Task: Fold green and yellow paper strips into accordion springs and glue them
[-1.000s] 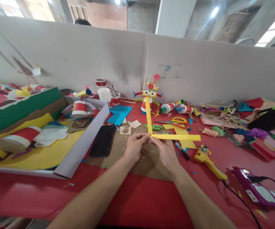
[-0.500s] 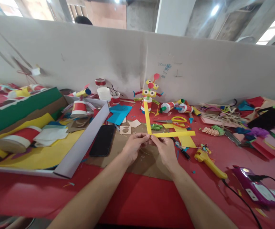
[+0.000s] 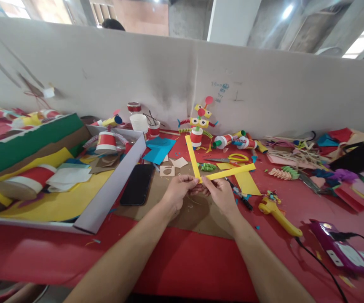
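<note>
Both hands pinch two yellow paper strips (image 3: 232, 171) where their ends meet in an L shape. One strip points away from me, the other out to the right. My left hand (image 3: 178, 191) grips the corner from the left, fingertips closed. My right hand (image 3: 218, 193) pinches the same corner from the right, its thumb on top near the joint. Fingers hide the underside of the corner. Below the hands lies a brown cardboard sheet (image 3: 188, 214). A green folded paper spring (image 3: 207, 167) sits just beyond the strips.
Left stands a box (image 3: 112, 185) with paper and cup figures; beside it lies a black phone (image 3: 137, 184). Yellow-handled scissors (image 3: 237, 158), a yellow glue gun (image 3: 279, 216) and a purple power box (image 3: 343, 248) are on the right. A paper-cup figure (image 3: 196, 136) stands behind.
The two strips have turned slightly: the far one leans more to the left and the right one's free end has risen. Both hands keep hold of the corner.
</note>
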### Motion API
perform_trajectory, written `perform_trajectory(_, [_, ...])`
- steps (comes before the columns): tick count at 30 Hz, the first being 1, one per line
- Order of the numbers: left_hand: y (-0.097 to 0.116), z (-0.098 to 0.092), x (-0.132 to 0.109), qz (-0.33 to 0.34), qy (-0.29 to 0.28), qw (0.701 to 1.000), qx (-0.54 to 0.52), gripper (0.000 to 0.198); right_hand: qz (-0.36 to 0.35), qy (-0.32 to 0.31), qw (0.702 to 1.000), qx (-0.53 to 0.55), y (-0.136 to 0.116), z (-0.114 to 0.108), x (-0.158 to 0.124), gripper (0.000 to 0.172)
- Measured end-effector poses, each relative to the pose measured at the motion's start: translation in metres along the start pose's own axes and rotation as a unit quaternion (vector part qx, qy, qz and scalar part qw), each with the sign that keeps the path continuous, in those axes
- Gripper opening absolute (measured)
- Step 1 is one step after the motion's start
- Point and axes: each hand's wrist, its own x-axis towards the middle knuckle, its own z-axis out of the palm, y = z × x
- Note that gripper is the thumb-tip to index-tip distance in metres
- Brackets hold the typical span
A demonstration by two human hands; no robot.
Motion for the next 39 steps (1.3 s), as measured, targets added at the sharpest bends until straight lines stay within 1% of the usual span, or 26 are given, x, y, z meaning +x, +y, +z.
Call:
perform_trajectory(4, [-0.002, 0.001, 0.001, -0.004, 0.027, 1.000, 0.000, 0.025, 0.019, -0.004, 0.999, 0.029, -0.001, 0.001, 0.000, 0.032])
perform_trajectory(7, [0.000, 0.002, 0.000, 0.004, 0.018, 1.000, 0.001, 0.023, 0.053, -0.012, 0.995, 0.083, -0.002, 0.002, 0.000, 0.034])
perform_trajectory(9, [0.001, 0.002, 0.000, 0.006, 0.010, 1.000, 0.009, 0.023, 0.061, -0.009, 0.993, 0.097, -0.002, 0.002, 0.000, 0.036])
perform_trajectory(11, [0.001, 0.002, -0.001, 0.005, 0.007, 1.000, 0.008, 0.023, 0.050, 0.007, 0.996, 0.076, -0.001, 0.001, 0.001, 0.037])
perform_trajectory(14, [0.000, 0.001, 0.000, 0.009, -0.002, 1.000, -0.002, 0.023, 0.025, 0.036, 0.999, 0.015, 0.001, -0.001, 0.001, 0.039])
perform_trajectory(16, [-0.002, 0.000, 0.002, 0.022, -0.001, 1.000, 0.008, 0.022, 0.016, 0.041, 0.999, -0.008, 0.002, -0.001, 0.001, 0.039])
perform_trajectory(19, [-0.004, -0.002, 0.004, 0.030, 0.000, 0.999, 0.020, 0.021, 0.023, 0.038, 0.999, -0.005, 0.003, -0.001, 0.002, 0.040])
perform_trajectory(22, [-0.005, -0.002, 0.004, 0.016, -0.009, 1.000, -0.001, 0.021, 0.049, 0.041, 0.998, 0.030, 0.002, 0.000, 0.003, 0.041])
perform_trajectory(25, [-0.005, -0.001, 0.005, 0.002, -0.001, 0.999, -0.035, 0.022, 0.068, 0.048, 0.994, 0.077, -0.001, 0.002, 0.002, 0.040])
perform_trajectory(27, [-0.005, -0.001, 0.006, -0.001, 0.018, 0.997, -0.070, 0.023, 0.062, 0.029, 0.993, 0.094, -0.002, 0.004, 0.001, 0.035])
perform_trajectory(30, [-0.007, -0.001, 0.007, 0.006, 0.037, 0.993, -0.115, 0.023, 0.030, -0.006, 0.995, 0.096, -0.001, 0.008, -0.001, 0.028])
perform_trajectory(32, [-0.008, 0.000, 0.007, 0.011, 0.033, 0.992, -0.123, 0.022, 0.021, 0.002, 0.995, 0.096, 0.000, 0.010, -0.002, 0.026])
perform_trajectory(34, [-0.009, 0.002, 0.005, 0.028, 0.033, 0.993, -0.113, 0.022, 0.035, 0.025, 0.993, 0.109, 0.001, 0.011, -0.003, 0.026])
perform_trajectory(37, [-0.011, 0.007, 0.002, 0.083, 0.041, 0.992, -0.090, 0.020, 0.064, 0.044, 0.988, 0.137, 0.002, 0.011, -0.002, 0.025])
perform_trajectory(39, [-0.012, 0.010, 0.000, 0.125, 0.047, 0.988, -0.073, 0.019, 0.041, 0.047, 0.989, 0.132, 0.003, 0.010, -0.002, 0.023])
